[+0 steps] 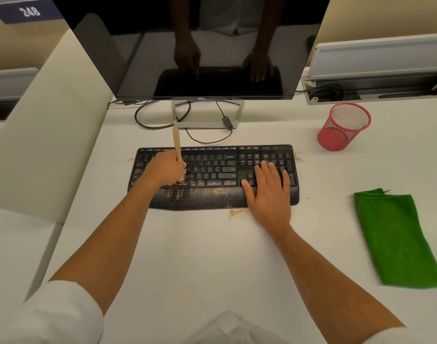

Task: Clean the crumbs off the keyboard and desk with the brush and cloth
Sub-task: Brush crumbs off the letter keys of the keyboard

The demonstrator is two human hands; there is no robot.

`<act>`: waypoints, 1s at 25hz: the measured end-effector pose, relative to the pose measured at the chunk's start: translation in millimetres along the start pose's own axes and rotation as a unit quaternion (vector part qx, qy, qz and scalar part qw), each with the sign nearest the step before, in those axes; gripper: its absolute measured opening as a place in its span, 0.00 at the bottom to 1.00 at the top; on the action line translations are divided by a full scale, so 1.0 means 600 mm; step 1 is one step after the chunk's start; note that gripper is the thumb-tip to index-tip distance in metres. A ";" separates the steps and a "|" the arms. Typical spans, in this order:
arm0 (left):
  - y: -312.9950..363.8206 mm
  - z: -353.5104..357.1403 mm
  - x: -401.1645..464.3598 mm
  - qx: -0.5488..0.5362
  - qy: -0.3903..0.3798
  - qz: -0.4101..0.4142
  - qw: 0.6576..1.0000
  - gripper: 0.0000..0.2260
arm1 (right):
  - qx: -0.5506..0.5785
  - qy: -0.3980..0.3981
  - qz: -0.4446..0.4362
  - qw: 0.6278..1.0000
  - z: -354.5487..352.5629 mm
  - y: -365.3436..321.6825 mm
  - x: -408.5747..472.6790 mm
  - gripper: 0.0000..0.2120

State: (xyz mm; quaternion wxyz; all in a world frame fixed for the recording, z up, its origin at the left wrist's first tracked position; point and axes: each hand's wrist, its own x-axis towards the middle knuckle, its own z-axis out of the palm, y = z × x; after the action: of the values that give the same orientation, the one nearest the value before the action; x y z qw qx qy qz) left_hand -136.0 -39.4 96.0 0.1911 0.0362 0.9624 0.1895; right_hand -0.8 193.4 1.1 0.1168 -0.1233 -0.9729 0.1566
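Gripping the brush [177, 145] in a curled fist, the left hand [165, 170] works over the middle rows of the keyboard [213, 167], handle pointing up and away toward the monitor stand [207, 124], bristles down near the bottom keys. Flat and spread, holding nothing, the right hand [268, 188] presses on the arrow keys and number pad, steadying the board

Crumbs [200, 191] lie thickest along the wrist rest and the lowest key row, with smaller patches on the desk [212, 256] just below the front edge, beside the left end and beside the right end. The green cloth [396, 237] lies folded on the desk well to the right, untouched, and a red mesh cup [343, 126] stands behind it

The main risk, as I judge it, is scatter: a hard flick toward the body would send crumbs off the wrist rest onto the desk and the lap, widening the mess. Brushing sideways could push grit down between the keys, where bristles may not reach. The steadying palm sits close to the crumb patch on the desk and may grind it in or pick it up. Too much pressure from the bristles could also catch a keycap
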 end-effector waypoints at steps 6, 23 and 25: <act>0.013 -0.014 0.005 -0.090 0.058 0.010 0.994 0.10 | 0.003 0.000 -0.001 1.000 -0.001 0.001 -0.001 0.31; 0.025 0.009 -0.008 -0.109 -0.045 0.142 0.983 0.09 | -0.001 -0.002 -0.001 1.000 0.000 0.002 0.000 0.30; 0.021 0.010 -0.007 -0.121 -0.063 0.157 0.978 0.07 | 0.002 -0.002 -0.001 1.000 0.000 0.002 0.000 0.30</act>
State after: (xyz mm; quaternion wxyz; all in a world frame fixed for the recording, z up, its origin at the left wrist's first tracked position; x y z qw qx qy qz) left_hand -129.9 -26.2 97.3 0.2224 0.1758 0.9006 0.3294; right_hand -0.8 194.2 0.6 0.1156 -0.1218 -0.9730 0.1583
